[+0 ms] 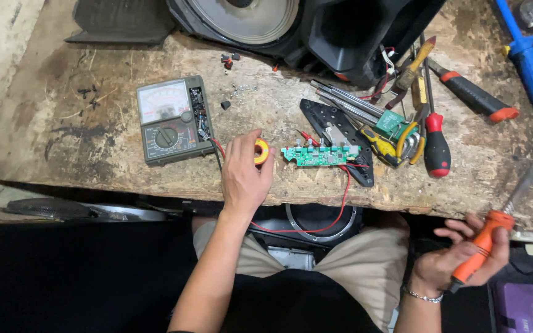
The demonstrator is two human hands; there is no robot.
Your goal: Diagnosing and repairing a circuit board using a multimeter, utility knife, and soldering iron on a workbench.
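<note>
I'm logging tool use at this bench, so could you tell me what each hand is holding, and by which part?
The right hand grips an orange-handled screwdriver by its handle. The left hand rests on a yellow solder spool, fingers on its edge.

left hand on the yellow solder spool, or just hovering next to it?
Touching. The head view shows the left hand with its fingers curled over the yellow spool, covering its left side, no gap visible.

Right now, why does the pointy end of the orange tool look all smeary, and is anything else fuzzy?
In the head view, the metal tip of the orange tool in the right hand is streaked with motion blur; the left hand on the yellow spool, the green circuit board and the meter look sharp; the lap below the bench lies in dark shadow.
</note>
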